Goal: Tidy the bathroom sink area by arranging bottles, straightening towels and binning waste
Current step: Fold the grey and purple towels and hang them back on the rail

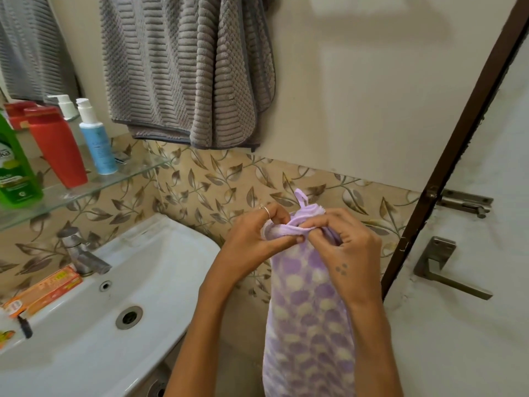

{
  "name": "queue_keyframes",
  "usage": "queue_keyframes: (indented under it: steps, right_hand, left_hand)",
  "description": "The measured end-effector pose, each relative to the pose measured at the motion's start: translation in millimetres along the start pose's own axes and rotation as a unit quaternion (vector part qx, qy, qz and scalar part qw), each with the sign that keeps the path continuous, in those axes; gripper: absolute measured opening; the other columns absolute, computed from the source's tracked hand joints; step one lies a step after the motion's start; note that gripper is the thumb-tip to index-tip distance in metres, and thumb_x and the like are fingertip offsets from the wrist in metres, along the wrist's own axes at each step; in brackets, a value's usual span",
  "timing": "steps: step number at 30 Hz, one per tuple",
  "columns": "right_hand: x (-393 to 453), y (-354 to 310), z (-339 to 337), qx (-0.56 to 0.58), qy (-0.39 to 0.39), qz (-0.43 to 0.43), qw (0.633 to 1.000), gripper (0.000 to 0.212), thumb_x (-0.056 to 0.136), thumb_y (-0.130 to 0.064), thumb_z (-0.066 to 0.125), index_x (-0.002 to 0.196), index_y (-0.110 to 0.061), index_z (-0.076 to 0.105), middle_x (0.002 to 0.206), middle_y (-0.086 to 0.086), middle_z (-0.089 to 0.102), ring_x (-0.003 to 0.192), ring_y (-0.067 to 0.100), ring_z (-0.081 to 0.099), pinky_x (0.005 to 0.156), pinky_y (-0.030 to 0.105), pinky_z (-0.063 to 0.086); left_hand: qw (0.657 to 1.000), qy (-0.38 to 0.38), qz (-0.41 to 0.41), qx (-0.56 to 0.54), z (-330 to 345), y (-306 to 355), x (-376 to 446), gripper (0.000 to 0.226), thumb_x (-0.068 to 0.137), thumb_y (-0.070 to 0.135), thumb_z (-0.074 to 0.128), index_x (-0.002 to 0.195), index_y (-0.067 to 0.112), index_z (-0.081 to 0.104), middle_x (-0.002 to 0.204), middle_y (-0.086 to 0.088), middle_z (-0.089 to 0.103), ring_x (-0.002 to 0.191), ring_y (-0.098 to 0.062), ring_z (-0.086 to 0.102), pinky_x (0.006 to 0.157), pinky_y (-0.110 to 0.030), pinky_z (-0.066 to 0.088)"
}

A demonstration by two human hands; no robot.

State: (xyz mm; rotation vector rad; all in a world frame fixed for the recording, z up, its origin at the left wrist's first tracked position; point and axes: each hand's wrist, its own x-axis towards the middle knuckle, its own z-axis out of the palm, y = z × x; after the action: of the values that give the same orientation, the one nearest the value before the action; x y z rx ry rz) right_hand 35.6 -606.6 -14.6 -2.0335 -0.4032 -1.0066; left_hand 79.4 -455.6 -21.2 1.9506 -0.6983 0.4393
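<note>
A small purple hand towel (307,319) with pale dots hangs down in front of me, its hanging loop sticking up at the top. My left hand (252,239) and my right hand (340,247) both pinch its gathered top edge, to the right of the white sink (86,348). On the wall above hangs a large grey ribbed towel (186,70), bunched unevenly. A glass shelf (94,187) at left carries a green bottle (14,173), a red bottle (57,144) and a blue-and-white pump bottle (96,138).
A metal tap (80,253) stands at the sink's back. An orange toothpaste box (43,293) lies on the sink's left rim. A door with a lever handle (446,273) and a bolt (463,202) is at right. Leaf-patterned tiles line the wall.
</note>
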Motion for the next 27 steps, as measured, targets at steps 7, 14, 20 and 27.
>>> queue_keyframes:
  steps: [7,14,20,27]
  right_hand:
    - [1,-9,-15,0.017,0.080,-0.001,0.997,0.021,0.075,-0.002,0.062,0.079,-0.022,0.065,0.078,-0.017,0.058,0.077,-0.007,0.056,0.072,0.003,0.043]
    - [0,-13,-16,0.047,0.089,0.007,0.995,0.027,0.077,-0.003,0.062,0.079,-0.030,0.059,0.081,-0.021,0.057,0.077,-0.012,0.055,0.070,0.004,0.044]
    - [-2,-9,-12,0.048,0.120,0.045,0.991,0.038,0.079,0.000,0.063,0.078,-0.038,0.060,0.080,-0.017,0.060,0.076,-0.007,0.057,0.069,0.007,0.045]
    - [7,1,-22,0.227,0.012,0.223,0.948,0.036,0.071,-0.013,0.066,0.092,-0.041,0.060,0.078,-0.016,0.072,0.068,-0.002,0.066,0.057,0.011,0.051]
  left_hand:
    - [0.991,-0.010,-0.035,-0.129,-3,12,-5,0.019,0.064,0.041,0.070,0.074,0.026,0.065,0.121,0.008,0.058,0.090,-0.021,0.061,0.074,-0.052,0.050]
    - [0.966,-0.181,-0.106,-0.150,-16,5,-11,0.033,0.065,0.039,0.073,0.078,0.008,0.072,0.092,-0.014,0.065,0.083,-0.025,0.062,0.075,-0.045,0.050]
    - [0.969,-0.160,-0.190,-0.004,-21,-17,-17,0.014,0.073,0.030,0.076,0.067,0.019,0.068,0.067,-0.007,0.059,0.058,-0.012,0.048,0.059,-0.031,0.041]
    - [0.978,0.126,-0.100,0.136,-8,-1,-11,0.018,0.074,0.016,0.071,0.060,0.013,0.060,0.059,0.006,0.057,0.055,-0.009,0.050,0.054,-0.027,0.036]
